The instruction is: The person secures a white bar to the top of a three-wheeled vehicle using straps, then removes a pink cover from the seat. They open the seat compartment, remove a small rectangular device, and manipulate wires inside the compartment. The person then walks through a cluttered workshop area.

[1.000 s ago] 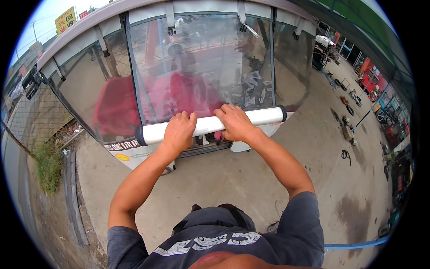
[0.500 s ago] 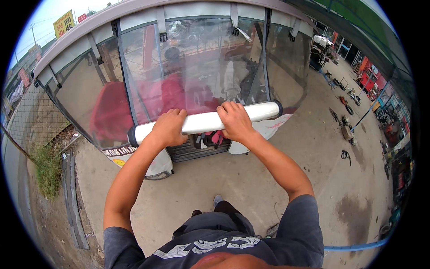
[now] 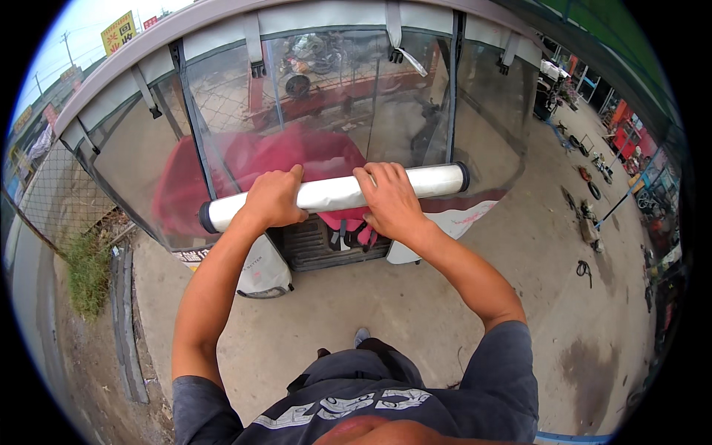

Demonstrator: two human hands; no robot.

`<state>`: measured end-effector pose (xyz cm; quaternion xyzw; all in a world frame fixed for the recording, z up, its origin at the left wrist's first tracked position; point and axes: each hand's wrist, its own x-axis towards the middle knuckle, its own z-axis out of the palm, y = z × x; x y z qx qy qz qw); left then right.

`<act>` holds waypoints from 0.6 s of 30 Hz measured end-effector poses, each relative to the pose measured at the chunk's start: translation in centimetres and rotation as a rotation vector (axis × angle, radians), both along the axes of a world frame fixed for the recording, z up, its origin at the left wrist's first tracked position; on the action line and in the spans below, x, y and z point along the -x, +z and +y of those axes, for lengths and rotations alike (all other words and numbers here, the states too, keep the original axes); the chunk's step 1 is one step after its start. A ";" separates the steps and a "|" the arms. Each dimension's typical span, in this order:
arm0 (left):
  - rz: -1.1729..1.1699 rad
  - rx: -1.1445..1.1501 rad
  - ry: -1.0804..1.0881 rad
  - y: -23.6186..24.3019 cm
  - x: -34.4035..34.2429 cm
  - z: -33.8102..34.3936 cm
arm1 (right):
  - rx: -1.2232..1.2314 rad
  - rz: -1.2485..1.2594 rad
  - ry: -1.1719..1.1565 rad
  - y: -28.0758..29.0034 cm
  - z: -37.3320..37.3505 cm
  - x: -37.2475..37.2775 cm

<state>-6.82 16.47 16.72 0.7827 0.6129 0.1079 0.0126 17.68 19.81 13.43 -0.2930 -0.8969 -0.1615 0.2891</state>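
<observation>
A white rolled-up flap with dark edging at both ends lies across the front of a small canopied vehicle. My left hand is wrapped round it left of its middle, thumb side toward the centre. Right of the middle, my right hand grips the same roll with its fingers over the top. Above the roll, the clear plastic sheet spreads between two dark seams. Light straps with black buckles, such as the strap, hang from the canopy's upper edge.
Through the plastic shows a red cover. Below the roll are a dark ribbed floor and white body panels. Wire fence and weeds stand at the left. Scattered parts lie on concrete at the right.
The roll has risen slightly in the view with both hands still round it. More of the ribbed floor shows beneath it.
</observation>
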 end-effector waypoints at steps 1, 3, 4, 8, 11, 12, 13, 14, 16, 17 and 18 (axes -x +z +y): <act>-0.017 0.026 -0.027 0.3 0.4 0.7 | -0.014 0.019 -0.009 0.1 0.3 -0.2; -0.049 0.079 -0.084 0.8 1.1 1.7 | -0.048 0.040 -0.005 -0.1 1.9 -0.5; -0.078 0.087 -0.096 1.0 1.2 1.9 | -0.065 0.051 -0.004 -0.2 2.6 -0.7; -0.059 0.047 -0.061 1.1 0.6 1.4 | 0.069 -0.116 -0.034 0.6 4.5 -0.4; 0.056 -0.265 -0.078 0.5 -0.5 -0.1 | 0.304 -0.221 -0.021 2.6 5.8 -0.2; 0.128 -0.405 -0.074 -0.1 -1.3 -0.2 | 0.343 -0.236 -0.016 3.2 6.3 -0.3; 0.207 -0.543 -0.063 -0.6 -1.8 -0.4 | 0.383 -0.248 -0.002 3.8 6.6 -0.2; 0.255 -0.621 -0.058 -1.6 -2.0 0.0 | 0.413 -0.264 0.001 4.4 6.9 -0.1; 0.249 -0.481 0.024 -2.2 -1.3 0.9 | 0.475 -0.295 0.009 4.9 7.2 0.2; 0.243 -0.412 0.062 -2.2 -1.1 1.4 | 0.393 -0.240 0.049 4.8 7.2 0.1; 0.157 -0.368 0.026 -1.1 -1.2 1.6 | 0.312 -0.185 0.082 4.5 7.1 -0.3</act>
